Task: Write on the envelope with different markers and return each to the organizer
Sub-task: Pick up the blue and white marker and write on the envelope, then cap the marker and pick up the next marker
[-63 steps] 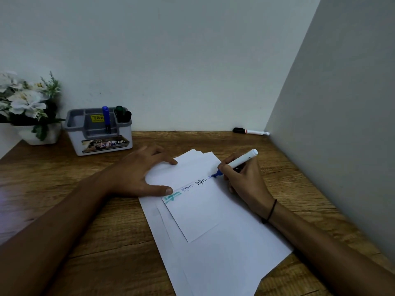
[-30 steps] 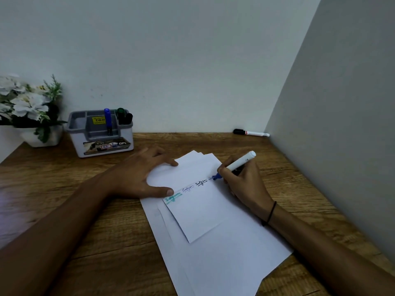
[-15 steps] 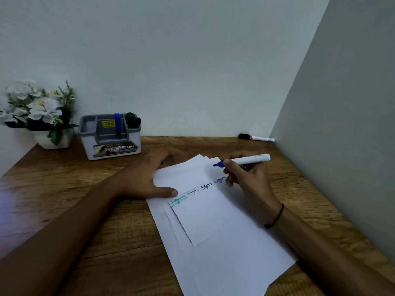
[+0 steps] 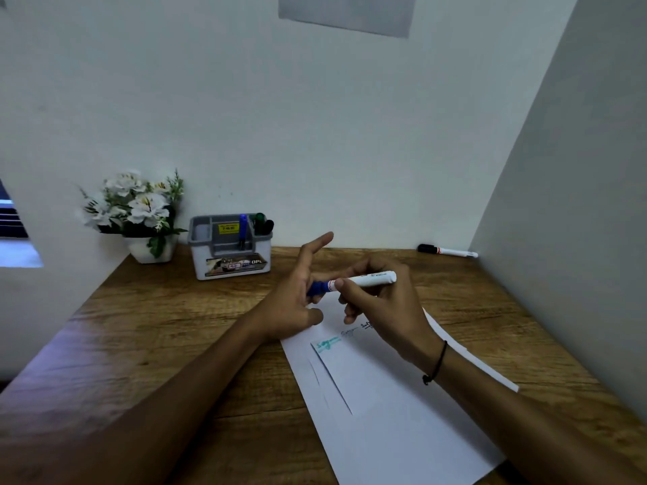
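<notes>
A white envelope (image 4: pixel 353 376) lies on larger white sheets (image 4: pixel 402 446) on the wooden desk, with teal, grey and dark writing along its upper edge. My right hand (image 4: pixel 388 309) grips a white-bodied blue marker (image 4: pixel 371 278) level above the envelope's far end. My left hand (image 4: pixel 294 302) is raised at the marker's tip and holds its blue cap (image 4: pixel 317 288) there, index finger stretched out. The grey organizer (image 4: pixel 231 264) stands at the back left with a blue marker (image 4: pixel 242 229), a green one (image 4: pixel 259 222) and a black one (image 4: pixel 268 226) upright in it.
A black-capped white marker (image 4: pixel 448 251) lies at the back right corner by the grey side wall. A pot of white flowers (image 4: pixel 140 211) stands left of the organizer. A sheet of paper (image 4: pixel 345 12) hangs on the back wall.
My right hand lifted the marker off the envelope and turned it level. My left hand left the paper and came up to the marker's tip with the blue cap. The view tilted upward.
</notes>
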